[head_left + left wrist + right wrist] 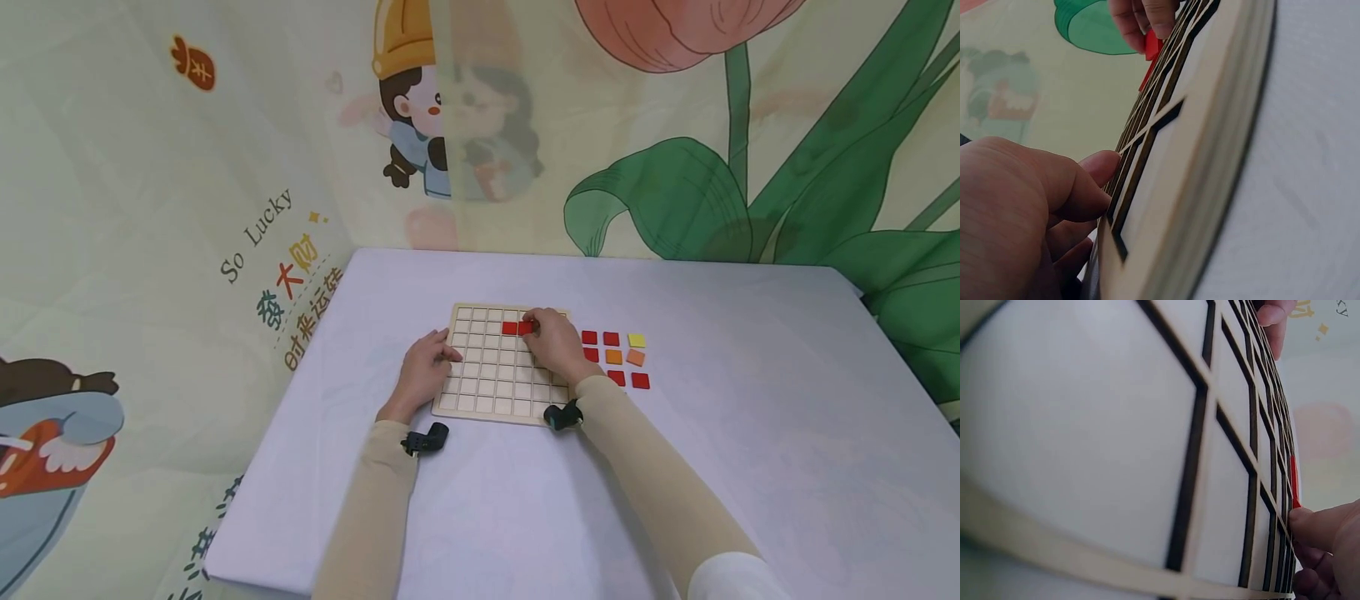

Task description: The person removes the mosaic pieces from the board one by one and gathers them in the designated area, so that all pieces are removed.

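A wooden grid board lies on the table, with a red square tile in one of its upper cells. My right hand pinches another red tile just right of that one, at the board's surface. In the left wrist view this held tile shows tilted beneath the fingertips. My left hand grips the board's left edge, its thumb over the top face. Its other fingers are partly hidden beside the rim. The right forearm and hand cover part of the board's right side.
Right of the board lie several loose tiles: red, orange and one yellow tile. The table has a white cover. Behind it hangs a printed cloth. Each wrist wears a small black camera.
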The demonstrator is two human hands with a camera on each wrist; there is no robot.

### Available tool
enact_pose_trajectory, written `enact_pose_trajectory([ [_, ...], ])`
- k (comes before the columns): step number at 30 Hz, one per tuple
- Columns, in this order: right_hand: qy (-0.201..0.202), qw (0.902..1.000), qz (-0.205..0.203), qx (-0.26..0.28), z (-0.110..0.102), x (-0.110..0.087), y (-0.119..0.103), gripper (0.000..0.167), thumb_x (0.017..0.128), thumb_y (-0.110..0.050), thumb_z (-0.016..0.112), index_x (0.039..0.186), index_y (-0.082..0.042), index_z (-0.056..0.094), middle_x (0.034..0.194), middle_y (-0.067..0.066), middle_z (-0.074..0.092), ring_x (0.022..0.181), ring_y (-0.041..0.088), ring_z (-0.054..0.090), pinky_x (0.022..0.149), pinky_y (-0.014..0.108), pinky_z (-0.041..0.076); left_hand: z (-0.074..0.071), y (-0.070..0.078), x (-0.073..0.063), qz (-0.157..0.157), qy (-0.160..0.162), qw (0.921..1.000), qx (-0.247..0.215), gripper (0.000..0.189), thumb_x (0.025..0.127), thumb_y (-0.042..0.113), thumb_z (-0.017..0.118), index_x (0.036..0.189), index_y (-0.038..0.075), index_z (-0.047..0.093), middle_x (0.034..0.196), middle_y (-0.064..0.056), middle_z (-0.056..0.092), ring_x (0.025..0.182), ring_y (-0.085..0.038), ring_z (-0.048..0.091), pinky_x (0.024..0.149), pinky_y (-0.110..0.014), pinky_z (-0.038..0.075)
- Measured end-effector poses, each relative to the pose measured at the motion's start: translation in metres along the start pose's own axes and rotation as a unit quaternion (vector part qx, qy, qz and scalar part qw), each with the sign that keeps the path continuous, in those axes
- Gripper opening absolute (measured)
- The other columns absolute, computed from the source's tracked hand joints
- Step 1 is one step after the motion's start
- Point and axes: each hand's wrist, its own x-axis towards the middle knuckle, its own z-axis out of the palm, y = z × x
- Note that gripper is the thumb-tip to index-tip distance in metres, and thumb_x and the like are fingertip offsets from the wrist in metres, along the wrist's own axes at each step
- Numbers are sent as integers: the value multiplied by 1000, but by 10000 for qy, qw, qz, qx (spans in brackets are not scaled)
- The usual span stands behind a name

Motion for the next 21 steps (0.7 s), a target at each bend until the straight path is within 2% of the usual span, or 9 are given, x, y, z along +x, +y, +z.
enact_pose_trajectory([
  [9, 136, 9967, 280, 745, -5, -9, 10, 36, 93, -16, 65, 128, -12, 59, 102, 5, 58, 90, 24, 54, 73, 30, 52, 3, 3, 1, -14, -41, 10000, -43, 24, 87, -3, 51, 89, 9, 72, 151, -10, 43, 146, -28, 26, 121, -44, 18],
  [17, 231, 9935, 476, 1006, -19, -24, 9, 32, 93, -19, 65, 125, -17, 59, 100, 3, 57, 84, 22, 54, 62, 29, 48, 2, 4, 1, -48, -81, 10000, 30, 23, 88, -2, 51, 91, 9, 71, 151, -10, 43, 146, -28, 26, 121, -44, 18],
  [21, 235, 9934, 407, 1044, -26, -32, 6, 31, 92, -17, 66, 123, -15, 59, 102, 4, 59, 84, 23, 53, 63, 28, 47, 0, 3, 0, -99, -76, 9999, -17, 24, 88, -2, 50, 91, 9, 71, 152, -10, 42, 146, -27, 25, 121, -44, 18],
])
